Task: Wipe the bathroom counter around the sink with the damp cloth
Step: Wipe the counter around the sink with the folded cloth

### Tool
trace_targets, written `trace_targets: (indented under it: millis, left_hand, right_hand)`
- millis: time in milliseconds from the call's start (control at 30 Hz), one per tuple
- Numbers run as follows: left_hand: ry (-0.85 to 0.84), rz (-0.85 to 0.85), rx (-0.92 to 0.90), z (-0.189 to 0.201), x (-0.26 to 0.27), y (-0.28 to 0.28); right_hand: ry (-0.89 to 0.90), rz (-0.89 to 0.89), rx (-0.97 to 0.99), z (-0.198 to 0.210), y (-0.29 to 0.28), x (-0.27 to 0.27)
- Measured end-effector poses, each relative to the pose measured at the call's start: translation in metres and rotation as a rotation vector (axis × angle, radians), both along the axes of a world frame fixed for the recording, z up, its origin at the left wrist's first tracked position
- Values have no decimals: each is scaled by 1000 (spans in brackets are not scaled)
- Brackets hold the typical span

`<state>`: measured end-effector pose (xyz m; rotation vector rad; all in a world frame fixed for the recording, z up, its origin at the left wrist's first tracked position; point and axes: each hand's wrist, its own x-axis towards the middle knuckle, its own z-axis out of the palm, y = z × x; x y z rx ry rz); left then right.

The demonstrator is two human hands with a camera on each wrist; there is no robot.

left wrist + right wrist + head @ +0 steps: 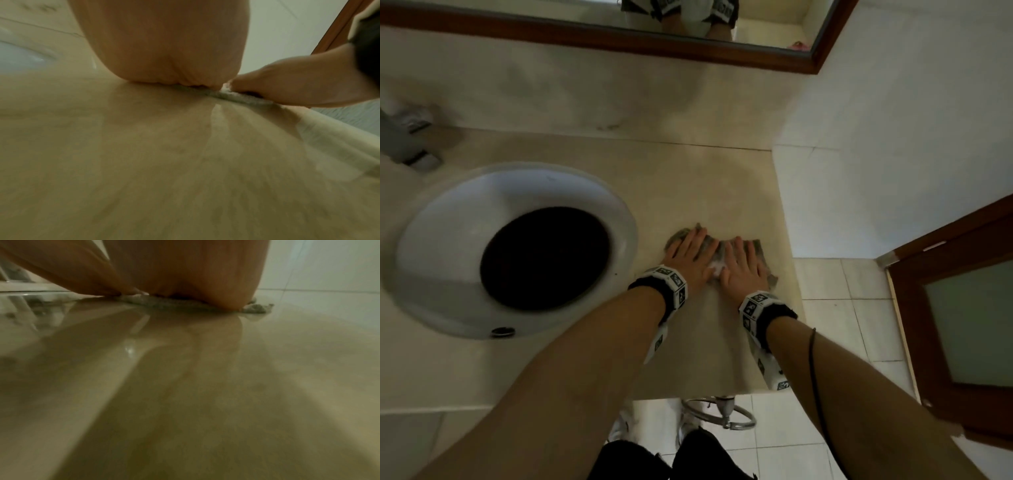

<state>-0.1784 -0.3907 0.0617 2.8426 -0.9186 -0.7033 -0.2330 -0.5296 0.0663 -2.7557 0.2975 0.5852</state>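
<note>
A grey-green cloth (714, 250) lies flat on the beige counter (698, 185), to the right of the round white sink (428, 246). My left hand (688, 255) presses its left part with straight fingers. My right hand (739, 265) presses its right part the same way, close beside the left. In the left wrist view the cloth (232, 96) shows as a thin strip under my left hand (164, 48) and right hand (287, 87). In the right wrist view my right hand (195, 272) covers the cloth (257, 309), whose corner sticks out at the right.
A metal tap (404, 137) stands behind the sink at far left. A wood-framed mirror (619, 37) hangs above the backsplash. The white tiled wall (876, 137) bounds the counter on the right; a brown door (962, 308) stands beyond. A chrome ring (722, 411) hangs below the counter's front edge.
</note>
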Motion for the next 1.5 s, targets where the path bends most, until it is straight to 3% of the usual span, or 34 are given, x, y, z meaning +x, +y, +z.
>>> trace_targets:
  millis: [267,567,1033,1267,1500]
  left_hand:
    - [51,43,29,-3,-35,69]
    - [34,24,-5,-1,-33,74]
    - [-1,132,-54,1,70,21]
    - [-32,238,-69,-2,128,-8]
    - [-57,249,-55,-7,140,-14]
  right_hand:
    - [-6,-57,-90,-4,70,-38]
    - [-28,-33,-92,-9,74,-33]
    - [-59,61,-49,-13,24,88]
    - [-157,146,-45,-14,-3,158]
    - [-174,137,-27,-19,-7,171]
